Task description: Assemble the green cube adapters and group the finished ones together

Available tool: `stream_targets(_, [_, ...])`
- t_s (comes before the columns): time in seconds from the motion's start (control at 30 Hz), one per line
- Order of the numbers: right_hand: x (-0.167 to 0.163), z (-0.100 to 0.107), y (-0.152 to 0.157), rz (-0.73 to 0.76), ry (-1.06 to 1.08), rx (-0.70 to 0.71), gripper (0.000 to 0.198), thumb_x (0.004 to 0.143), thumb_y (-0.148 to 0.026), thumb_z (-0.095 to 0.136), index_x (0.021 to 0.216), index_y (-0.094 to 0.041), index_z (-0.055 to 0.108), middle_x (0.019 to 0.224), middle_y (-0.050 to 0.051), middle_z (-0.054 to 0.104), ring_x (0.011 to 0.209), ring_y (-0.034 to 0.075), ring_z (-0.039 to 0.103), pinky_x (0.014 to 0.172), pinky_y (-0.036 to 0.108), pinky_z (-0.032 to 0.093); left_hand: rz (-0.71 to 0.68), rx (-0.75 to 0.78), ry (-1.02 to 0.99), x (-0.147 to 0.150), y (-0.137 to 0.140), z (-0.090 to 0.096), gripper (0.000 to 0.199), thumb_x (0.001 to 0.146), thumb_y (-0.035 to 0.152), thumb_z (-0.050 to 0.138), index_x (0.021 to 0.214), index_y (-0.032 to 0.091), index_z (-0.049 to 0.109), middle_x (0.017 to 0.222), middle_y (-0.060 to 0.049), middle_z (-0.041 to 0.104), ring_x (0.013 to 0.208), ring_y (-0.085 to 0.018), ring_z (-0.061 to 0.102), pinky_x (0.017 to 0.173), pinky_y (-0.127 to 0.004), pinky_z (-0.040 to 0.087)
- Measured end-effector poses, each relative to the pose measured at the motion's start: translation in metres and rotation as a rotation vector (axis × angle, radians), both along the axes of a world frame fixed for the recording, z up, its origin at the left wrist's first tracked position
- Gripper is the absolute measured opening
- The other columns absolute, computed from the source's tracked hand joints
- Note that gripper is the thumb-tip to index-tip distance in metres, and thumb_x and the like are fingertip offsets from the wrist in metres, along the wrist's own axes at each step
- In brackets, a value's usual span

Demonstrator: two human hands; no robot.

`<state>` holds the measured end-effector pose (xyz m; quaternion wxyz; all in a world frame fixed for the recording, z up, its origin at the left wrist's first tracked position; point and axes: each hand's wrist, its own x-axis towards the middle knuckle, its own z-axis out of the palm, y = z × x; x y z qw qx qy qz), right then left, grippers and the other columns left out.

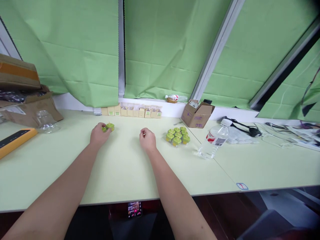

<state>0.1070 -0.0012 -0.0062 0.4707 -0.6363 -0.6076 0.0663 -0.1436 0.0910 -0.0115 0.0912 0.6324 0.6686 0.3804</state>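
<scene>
My left hand [98, 134] is closed around a small green-topped container [110, 126] at the left middle of the table. Fingers hide part of it, and I cannot tell whether a second one is under them. Over the table's middle, my right hand [148, 139] is curled with fingertips pinched together. What it holds, if anything, is too small or hidden to name. To the right of that hand stands a tight cluster of several green-lidded containers [177, 134], with pale loops on their lids and clear, yellowish bodies.
Small open cardboard boxes [130, 111] line the table's back edge. Further right are an open brown carton [196, 116], a large clear bottle [215, 141] and cables [280, 133]. A clear jar [46, 123], a yellow-black power strip [16, 141] and cartons [27, 108] occupy the left.
</scene>
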Motion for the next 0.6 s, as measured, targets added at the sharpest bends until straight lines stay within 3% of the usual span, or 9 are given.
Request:
stream_targets(0.47, [0.0,-0.003,0.0,0.0,-0.004,0.004,0.016,0.083,-0.021,0.047,0.088,-0.024,0.062,0.084,0.0,0.068,0.071,0.014,0.061,0.068,0.024,0.045,-0.007,0.028,0.007,-0.002,0.005,-0.005,0.036,0.077,0.047,0.061,0.103,0.022,0.055,0.092,-0.007,0.065,0.081,-0.022,0.059,0.072,-0.032,0.045])
stream_targets(0.6, [-0.001,0.014,0.0,-0.007,0.038,-0.015,0.015,0.083,-0.02,0.049,0.087,-0.024,0.062,0.085,0.001,0.068,0.07,0.014,0.061,0.069,0.025,0.046,-0.009,0.035,0.009,0.0,0.006,-0.005,0.037,0.077,0.045,0.062,0.105,0.021,0.055,0.093,-0.008,0.064,0.083,-0.023,0.059,0.073,-0.033,0.045])
